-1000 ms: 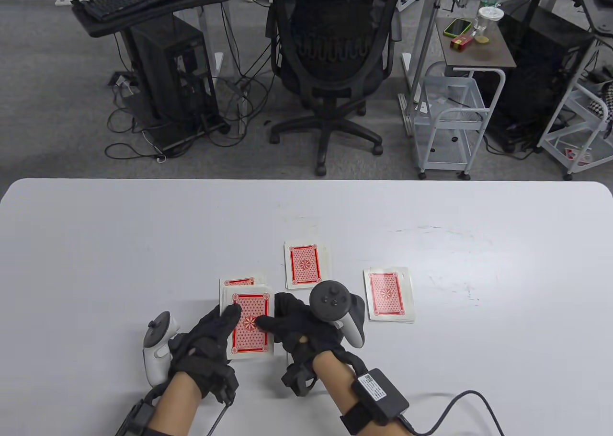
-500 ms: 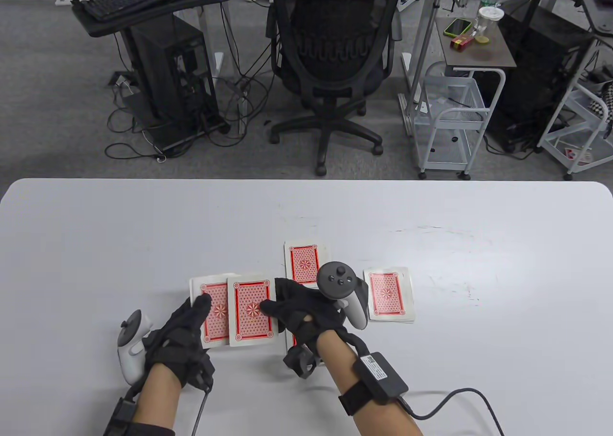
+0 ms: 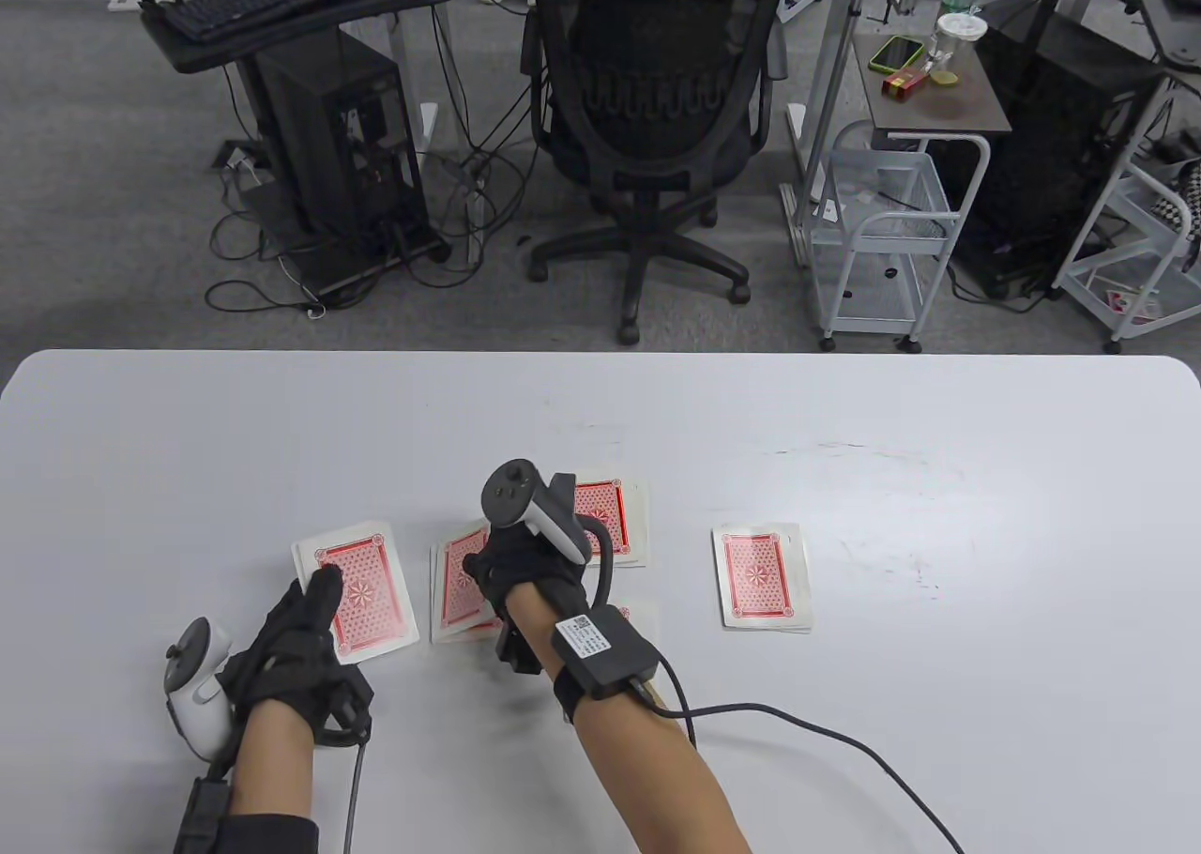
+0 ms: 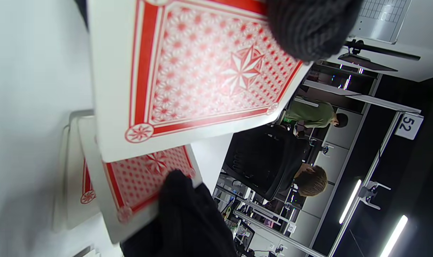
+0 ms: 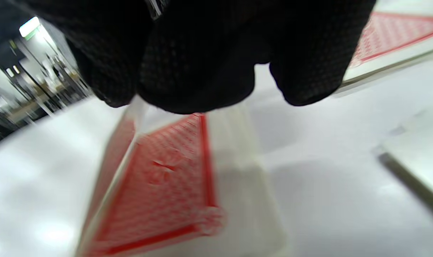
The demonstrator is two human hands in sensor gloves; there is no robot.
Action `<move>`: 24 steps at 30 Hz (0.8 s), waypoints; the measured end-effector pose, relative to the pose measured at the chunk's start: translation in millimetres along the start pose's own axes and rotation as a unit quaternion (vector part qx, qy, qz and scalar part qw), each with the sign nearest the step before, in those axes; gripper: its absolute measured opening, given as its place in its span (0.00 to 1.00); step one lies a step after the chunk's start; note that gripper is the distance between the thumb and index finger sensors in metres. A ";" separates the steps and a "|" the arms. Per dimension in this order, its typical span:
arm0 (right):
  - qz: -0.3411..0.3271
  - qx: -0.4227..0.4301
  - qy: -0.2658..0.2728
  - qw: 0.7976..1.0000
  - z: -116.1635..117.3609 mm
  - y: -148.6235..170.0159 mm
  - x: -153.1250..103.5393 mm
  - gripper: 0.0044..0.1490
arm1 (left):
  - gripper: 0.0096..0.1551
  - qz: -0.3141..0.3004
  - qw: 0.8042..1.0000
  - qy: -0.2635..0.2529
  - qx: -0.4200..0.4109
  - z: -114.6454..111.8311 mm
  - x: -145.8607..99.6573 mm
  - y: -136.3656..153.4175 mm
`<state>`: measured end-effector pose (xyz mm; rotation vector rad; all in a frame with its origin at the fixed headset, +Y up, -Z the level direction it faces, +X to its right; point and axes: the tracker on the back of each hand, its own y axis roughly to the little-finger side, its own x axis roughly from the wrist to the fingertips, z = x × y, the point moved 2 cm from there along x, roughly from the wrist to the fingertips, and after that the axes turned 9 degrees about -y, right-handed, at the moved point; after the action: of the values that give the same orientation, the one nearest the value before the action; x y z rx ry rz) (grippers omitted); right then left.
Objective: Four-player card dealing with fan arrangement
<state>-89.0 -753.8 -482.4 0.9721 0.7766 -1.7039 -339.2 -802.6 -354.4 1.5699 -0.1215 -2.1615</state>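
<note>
The cards have red patterned backs. My left hand [image 3: 314, 605] holds a small stack of cards [image 3: 371, 582] face down, low over the table at the left; the left wrist view shows the stack [image 4: 202, 71] close up under a fingertip [image 4: 309, 28]. My right hand [image 3: 497, 558] grips a single card [image 3: 460, 587] at the left-centre pile, palm turned down. In the right wrist view its fingers [image 5: 195, 53] pinch the card's near edge [image 5: 166, 178], and the card is tilted. Two more piles lie at the back centre [image 3: 615, 516] and at the right [image 3: 762, 577].
The white table [image 3: 844, 441] runs wide to the right and back. A pale pile edge shows under my right forearm [image 3: 638, 615]. The wrist cable [image 3: 826, 732] trails right across the table. An office chair [image 3: 657, 122] stands beyond the far edge.
My left hand has carried the stack to the left. My right hand has drawn one card off it, turned palm down and moved left over the left-centre pile.
</note>
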 end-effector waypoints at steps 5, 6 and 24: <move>0.037 -0.126 0.008 0.991 15.9 -3.9 7.1 0.51 | 0.26 -0.006 1.000 0.017 0.006 -8.4 0.3 -2.0; 0.032 -0.122 0.011 0.992 15.6 -2.9 5.6 0.50 | 0.26 -0.007 1.000 0.021 0.005 -9.8 0.2 -2.2; -0.237 0.241 0.010 0.941 -9.4 17.1 -70.7 0.37 | 0.25 -0.011 0.994 0.108 -0.001 -58.8 -20.1 8.9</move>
<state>-56.9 -720.3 -425.6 1.1963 0.6494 -2.3816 -277.6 -790.7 -354.0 1.7989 -0.0335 -1.9910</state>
